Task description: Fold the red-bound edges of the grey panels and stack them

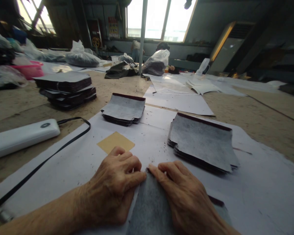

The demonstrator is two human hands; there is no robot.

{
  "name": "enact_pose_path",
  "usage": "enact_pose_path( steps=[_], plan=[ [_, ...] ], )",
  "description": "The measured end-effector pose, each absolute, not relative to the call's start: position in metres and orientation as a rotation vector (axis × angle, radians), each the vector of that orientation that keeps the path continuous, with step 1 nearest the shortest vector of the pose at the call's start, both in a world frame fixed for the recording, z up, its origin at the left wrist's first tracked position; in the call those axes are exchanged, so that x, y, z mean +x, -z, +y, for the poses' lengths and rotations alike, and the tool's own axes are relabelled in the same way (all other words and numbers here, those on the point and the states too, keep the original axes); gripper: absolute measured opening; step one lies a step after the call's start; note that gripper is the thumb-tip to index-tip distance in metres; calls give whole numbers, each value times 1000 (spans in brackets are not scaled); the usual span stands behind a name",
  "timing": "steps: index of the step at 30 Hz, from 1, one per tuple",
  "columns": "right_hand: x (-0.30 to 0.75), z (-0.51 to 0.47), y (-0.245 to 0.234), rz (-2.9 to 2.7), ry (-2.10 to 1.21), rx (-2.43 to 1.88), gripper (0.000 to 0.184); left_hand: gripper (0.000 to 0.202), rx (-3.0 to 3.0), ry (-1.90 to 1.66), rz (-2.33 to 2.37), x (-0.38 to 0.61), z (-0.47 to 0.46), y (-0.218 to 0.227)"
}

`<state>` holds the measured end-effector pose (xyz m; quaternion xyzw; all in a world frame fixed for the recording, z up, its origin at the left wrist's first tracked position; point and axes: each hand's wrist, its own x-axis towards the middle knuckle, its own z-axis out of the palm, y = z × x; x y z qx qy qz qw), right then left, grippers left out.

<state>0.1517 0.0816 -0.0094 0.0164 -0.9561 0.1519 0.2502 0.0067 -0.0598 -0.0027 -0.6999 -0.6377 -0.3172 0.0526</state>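
Observation:
A grey-faced fabric piece (150, 202) lies under my two hands at the bottom centre. My left hand (119, 182) is closed, its fingers curled and its thumb pressed at the piece's far end. My right hand (180, 189) bends over the right side of the piece, its forefinger at the same far corner. Both hands pinch the folded edge there; what lies beneath the fingers is hidden. Just beyond my left hand is a tan square card (116, 142). Another dark-edged piece (219, 205) shows partly behind my right wrist.
Stacks of grey, dark-edged pieces stand ahead: a middle stack (123, 107), a right stack (203, 140) and a taller left stack (66, 88). White paper (254, 182) covers the table. A white oblong device (24, 137) with a black strap (51, 156) lies left. A pole (142, 36) rises behind.

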Motion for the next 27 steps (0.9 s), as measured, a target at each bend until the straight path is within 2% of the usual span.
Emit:
enact_pose_path(
  steps=[4,10,13,17,22,25,27],
  plan=[
    [156,89,7,-2512,-605,-115,35,29,-2121,995,-1939,6,-59,1],
    [154,79,2,-2699,-298,185,33,26,-2101,1076,-1936,7,-56,1],
    [152,77,1,-2710,-305,208,28,24,-2093,1127,-1953,8,-55,1],
    [155,84,2,-2473,-479,-6,26,22,-2090,1179,-1968,7,-54,1],
    [157,83,6,-2557,-337,-207,9,16,-2019,1322,-2039,6,-54,0],
    [155,82,9,-2537,-371,-227,7,10,-1906,1456,-2145,7,-54,-3],
    [155,84,10,-2497,-382,-180,10,16,-1899,1481,-2167,7,-52,-3]
  ],
)
